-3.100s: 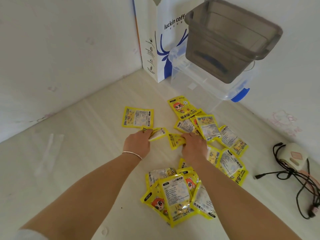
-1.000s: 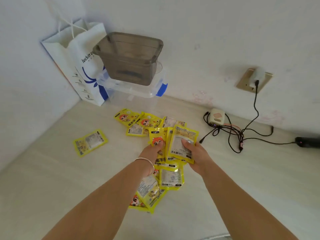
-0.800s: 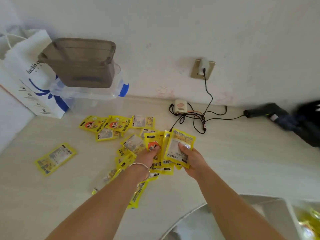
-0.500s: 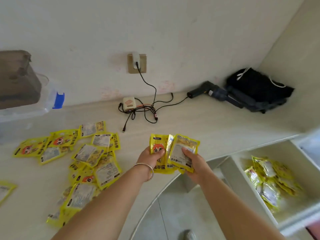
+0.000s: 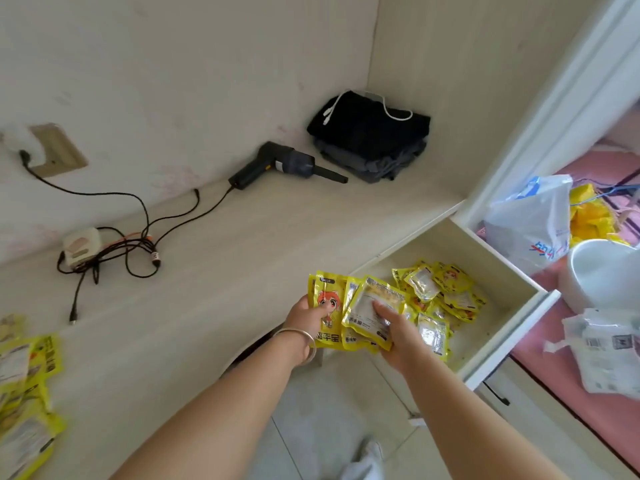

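Several packets (image 5: 360,304) pinched between left hand (image 5: 304,318), right hand (image 5: 398,337).

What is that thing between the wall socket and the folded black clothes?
A black handheld vacuum lies on the desktop there, nozzle toward the folded black clothes, handle toward the wall socket. The head view shows it.

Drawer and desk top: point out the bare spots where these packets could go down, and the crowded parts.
The drawer has a bare strip between its packet pile and front panel. The desk top lies bare between the cables, the blower and the held packets. Crowded: the drawer's middle and the desk's left edge, under loose packets.
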Demonstrator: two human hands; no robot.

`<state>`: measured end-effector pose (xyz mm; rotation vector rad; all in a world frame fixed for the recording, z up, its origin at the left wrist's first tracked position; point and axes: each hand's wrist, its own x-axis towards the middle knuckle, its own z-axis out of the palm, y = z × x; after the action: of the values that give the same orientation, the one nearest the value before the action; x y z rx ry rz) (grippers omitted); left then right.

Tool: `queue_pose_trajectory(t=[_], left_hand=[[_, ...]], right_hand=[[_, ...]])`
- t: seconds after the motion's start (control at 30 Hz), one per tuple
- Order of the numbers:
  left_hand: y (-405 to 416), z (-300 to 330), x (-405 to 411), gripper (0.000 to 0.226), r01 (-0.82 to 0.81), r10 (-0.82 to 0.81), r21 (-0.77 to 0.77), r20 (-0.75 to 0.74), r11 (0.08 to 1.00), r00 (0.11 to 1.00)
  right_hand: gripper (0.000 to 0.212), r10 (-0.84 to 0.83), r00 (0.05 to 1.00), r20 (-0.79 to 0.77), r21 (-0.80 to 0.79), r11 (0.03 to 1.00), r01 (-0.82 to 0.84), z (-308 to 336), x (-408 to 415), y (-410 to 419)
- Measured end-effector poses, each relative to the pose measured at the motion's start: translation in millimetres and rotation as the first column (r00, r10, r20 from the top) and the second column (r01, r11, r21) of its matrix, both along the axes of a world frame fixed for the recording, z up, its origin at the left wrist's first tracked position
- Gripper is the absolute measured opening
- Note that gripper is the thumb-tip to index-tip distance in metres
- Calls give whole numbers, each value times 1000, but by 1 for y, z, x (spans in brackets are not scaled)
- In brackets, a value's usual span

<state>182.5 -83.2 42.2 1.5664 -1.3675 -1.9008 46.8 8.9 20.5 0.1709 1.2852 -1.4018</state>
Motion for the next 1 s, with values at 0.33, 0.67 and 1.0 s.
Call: queue_pose_trajectory(t=[0.33,0.67,1.0], left_hand=[[34,-60,-168,22,154,-163,79,122,985,979],[8,-123,-219,56,144,-177,131,297,981,938],[-22,-175,-249,67,249,-300,177,388,952,872]], right_hand=[[37,-105,994,-7,140,985,105,-36,-151,56],[46,-202,979,-4,278,941,195,-101,-196,38],[42,-286,957,50,361,898,250,-149,-215,25]])
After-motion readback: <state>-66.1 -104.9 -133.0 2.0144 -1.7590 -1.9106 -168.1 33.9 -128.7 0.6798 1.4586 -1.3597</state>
